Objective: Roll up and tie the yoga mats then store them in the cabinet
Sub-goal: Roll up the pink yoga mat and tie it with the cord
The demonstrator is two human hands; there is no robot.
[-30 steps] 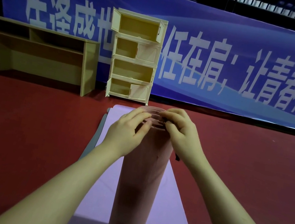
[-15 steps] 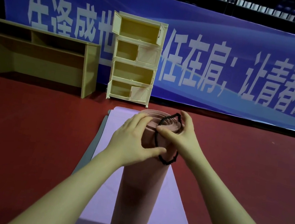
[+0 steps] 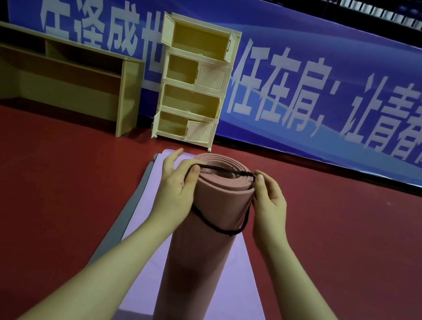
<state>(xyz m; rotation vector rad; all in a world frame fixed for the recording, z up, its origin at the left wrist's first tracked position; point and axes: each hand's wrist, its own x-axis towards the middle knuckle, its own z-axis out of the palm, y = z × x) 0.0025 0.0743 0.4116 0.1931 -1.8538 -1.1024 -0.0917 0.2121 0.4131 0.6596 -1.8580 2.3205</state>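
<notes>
A rolled pink yoga mat (image 3: 197,264) stands upright in front of me, its spiral end facing the camera. A black elastic band (image 3: 213,226) is stretched as a loop over the roll's top end. My left hand (image 3: 176,190) pinches the band on the roll's left side, other fingers spread. My right hand (image 3: 269,206) pinches it on the right side. Under the roll a purple mat (image 3: 145,269) lies flat on a grey mat (image 3: 120,217). The cream cabinet (image 3: 194,80), several compartments open, stands at the far wall.
A long wooden desk (image 3: 50,72) stands left of the cabinet against the blue banner wall (image 3: 330,82). Red floor (image 3: 28,198) spreads on both sides of the mats.
The band, earlier bunched at my right hand near the roll's top, is now pulled wide by both hands over the roll's end. My hands have moved apart to either side.
</notes>
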